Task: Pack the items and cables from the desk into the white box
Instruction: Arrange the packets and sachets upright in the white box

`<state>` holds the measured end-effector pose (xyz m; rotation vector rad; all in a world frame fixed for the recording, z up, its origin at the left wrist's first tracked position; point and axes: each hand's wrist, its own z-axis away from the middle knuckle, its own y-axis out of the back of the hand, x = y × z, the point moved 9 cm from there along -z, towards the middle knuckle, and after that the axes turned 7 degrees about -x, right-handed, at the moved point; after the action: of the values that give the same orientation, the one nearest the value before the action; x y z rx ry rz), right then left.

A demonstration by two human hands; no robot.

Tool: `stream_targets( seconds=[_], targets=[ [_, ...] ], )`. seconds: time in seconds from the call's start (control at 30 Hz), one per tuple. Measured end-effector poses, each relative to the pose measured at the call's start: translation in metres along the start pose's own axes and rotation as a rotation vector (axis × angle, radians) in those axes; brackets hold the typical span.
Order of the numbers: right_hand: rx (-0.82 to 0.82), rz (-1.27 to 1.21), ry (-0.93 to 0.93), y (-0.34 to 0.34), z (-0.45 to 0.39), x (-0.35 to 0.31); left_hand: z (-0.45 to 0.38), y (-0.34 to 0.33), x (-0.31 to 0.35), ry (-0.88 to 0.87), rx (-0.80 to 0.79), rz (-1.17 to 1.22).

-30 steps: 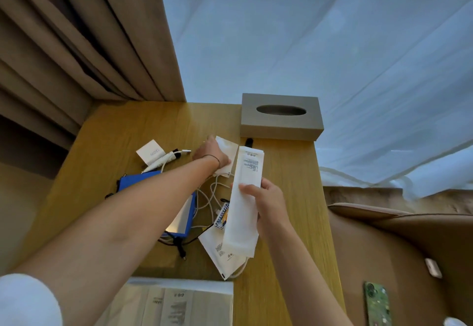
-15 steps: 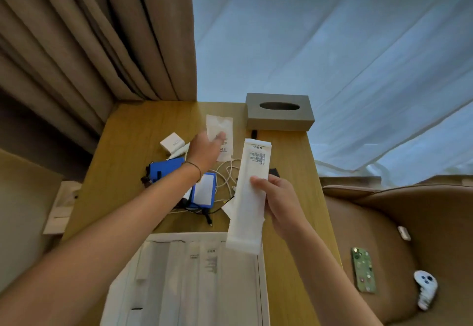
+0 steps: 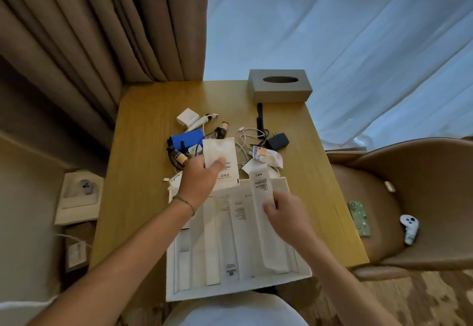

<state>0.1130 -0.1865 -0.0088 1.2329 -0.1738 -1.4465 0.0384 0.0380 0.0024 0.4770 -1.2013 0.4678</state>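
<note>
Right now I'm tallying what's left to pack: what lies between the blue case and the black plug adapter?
In the head view, between the blue case and black plug adapter: a brown bottle and tangled white cables.

Nothing printed here can actually be read. The white packet (image 3: 220, 163) pinched in the left hand (image 3: 200, 179) carries lines of small dark print and a row of round symbols just past the thumb, all blurred. The long white sleeve (image 3: 266, 213) under the right hand (image 3: 286, 217) has a block of fine print beyond the fingertips, also illegible. Between the two hands, the packets lying in the white box (image 3: 238, 288) show small grey label marks, too small to make out
</note>
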Motion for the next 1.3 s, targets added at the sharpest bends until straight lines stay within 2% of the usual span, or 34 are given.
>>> stream_targets(
  seconds=[0.13,0.27,0.5,0.7,0.9,1.07,1.3],
  targets=[
    [0.030,0.225,-0.009,-0.016,0.002,-0.005,0.025,0.015,-0.017,0.025,-0.006,0.005],
    [0.074,0.270,0.023,-0.019,0.008,-0.017,0.042,0.030,-0.027,0.025,-0.009,-0.024],
    [0.007,0.466,-0.016,-0.027,0.014,-0.024,0.055,0.052,-0.042,0.019,-0.002,-0.029],
    [-0.072,0.583,-0.045,-0.041,0.008,-0.024,0.055,0.049,-0.039,0.009,-0.048,-0.063],
    [-0.046,0.659,-0.102,-0.063,-0.016,-0.009,0.055,0.037,-0.042,0.036,-0.093,-0.077],
    [-0.070,0.861,-0.098,-0.085,-0.032,-0.005,0.060,0.027,-0.053,0.067,-0.141,-0.132],
    [-0.240,0.836,-0.034,-0.117,-0.038,0.010,0.066,0.014,-0.065,0.076,-0.198,-0.225]
  ],
)
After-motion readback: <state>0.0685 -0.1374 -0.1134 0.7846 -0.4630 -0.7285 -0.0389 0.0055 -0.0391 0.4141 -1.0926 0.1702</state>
